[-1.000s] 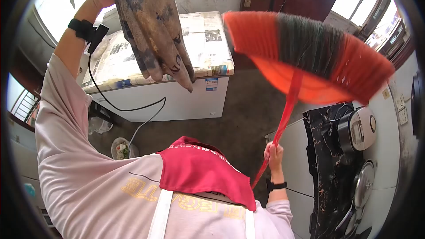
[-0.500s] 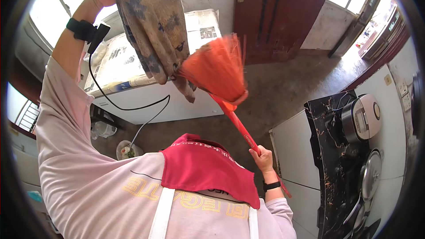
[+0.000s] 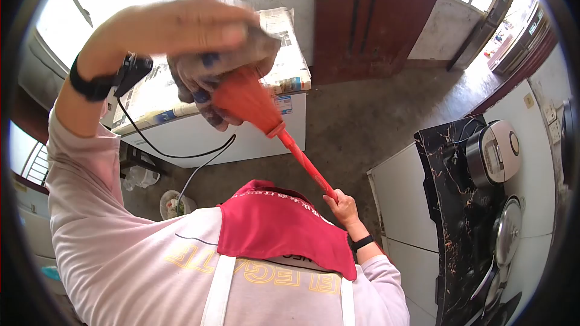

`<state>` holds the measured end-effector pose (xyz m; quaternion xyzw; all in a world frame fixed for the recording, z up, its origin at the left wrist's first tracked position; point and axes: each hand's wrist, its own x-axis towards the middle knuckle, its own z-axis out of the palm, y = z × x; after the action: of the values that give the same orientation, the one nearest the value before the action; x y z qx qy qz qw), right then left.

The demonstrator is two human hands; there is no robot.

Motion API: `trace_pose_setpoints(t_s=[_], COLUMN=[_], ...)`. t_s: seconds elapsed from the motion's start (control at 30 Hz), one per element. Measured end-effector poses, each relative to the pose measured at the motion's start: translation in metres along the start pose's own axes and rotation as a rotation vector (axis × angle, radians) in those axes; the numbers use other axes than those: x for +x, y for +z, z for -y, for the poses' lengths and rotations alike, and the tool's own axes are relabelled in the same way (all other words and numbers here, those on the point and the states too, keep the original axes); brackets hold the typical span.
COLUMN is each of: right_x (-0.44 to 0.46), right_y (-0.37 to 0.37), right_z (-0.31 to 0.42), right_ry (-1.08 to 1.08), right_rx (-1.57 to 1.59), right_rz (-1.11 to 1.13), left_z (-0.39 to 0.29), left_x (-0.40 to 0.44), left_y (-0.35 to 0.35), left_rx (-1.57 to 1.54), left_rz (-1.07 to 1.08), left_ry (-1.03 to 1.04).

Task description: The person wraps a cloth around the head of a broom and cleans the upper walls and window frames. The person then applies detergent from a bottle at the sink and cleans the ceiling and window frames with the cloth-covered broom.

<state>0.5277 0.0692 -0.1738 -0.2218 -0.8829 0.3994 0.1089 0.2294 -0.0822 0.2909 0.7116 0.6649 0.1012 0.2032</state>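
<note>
My left hand (image 3: 199, 27), blurred by motion, is raised at the upper left with a stained grey-brown cloth (image 3: 193, 75) in its grip. The cloth bunches beneath the fingers and lies against the bristles of an orange-red broom (image 3: 244, 98). How far it wraps round the bristles is hidden. Lower right of centre, my right hand (image 3: 343, 207) is closed round the red broom handle, which slants up and left to the broom head. The broom head is turned edge-on.
Behind the cloth stands a white chest (image 3: 241, 139) topped with newspaper. A dark red door (image 3: 374, 18) is at the back. On the right, a black counter (image 3: 450, 205) holds a rice cooker (image 3: 492, 152) and a lidded pan (image 3: 509, 229). A bin (image 3: 172, 204) stands lower left.
The broom head has swung left and turned edge-on, into the cloth. My left hand has come down and right, bunching the cloth. My right hand has moved left and slightly up.
</note>
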Motion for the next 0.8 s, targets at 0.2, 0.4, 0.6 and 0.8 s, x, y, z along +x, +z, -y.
trace_pose_setpoints(t_s=[0.2, 0.4, 0.6, 0.8], right_x=[0.006, 0.012, 0.016, 0.014], right_y=[0.019, 0.022, 0.032, 0.031], right_z=[0.01, 0.028, 0.038, 0.051], right_ry=[-0.113, -0.142, -0.171, -0.22], right_rx=[0.067, 0.04, -0.101, -0.168], right_rz=[-0.118, -0.234, -0.385, -0.444], left_z=[-0.038, -0.038, -0.012, -0.001], left_x=[0.008, 0.0, -0.012, -0.039], left_y=[0.02, 0.001, -0.012, -0.03], left_rx=[0.413, 0.533, 0.158, -0.03], left_rz=[-0.079, -0.184, -0.24, -0.513], left_ry=[0.126, -0.16, -0.388, -0.502])
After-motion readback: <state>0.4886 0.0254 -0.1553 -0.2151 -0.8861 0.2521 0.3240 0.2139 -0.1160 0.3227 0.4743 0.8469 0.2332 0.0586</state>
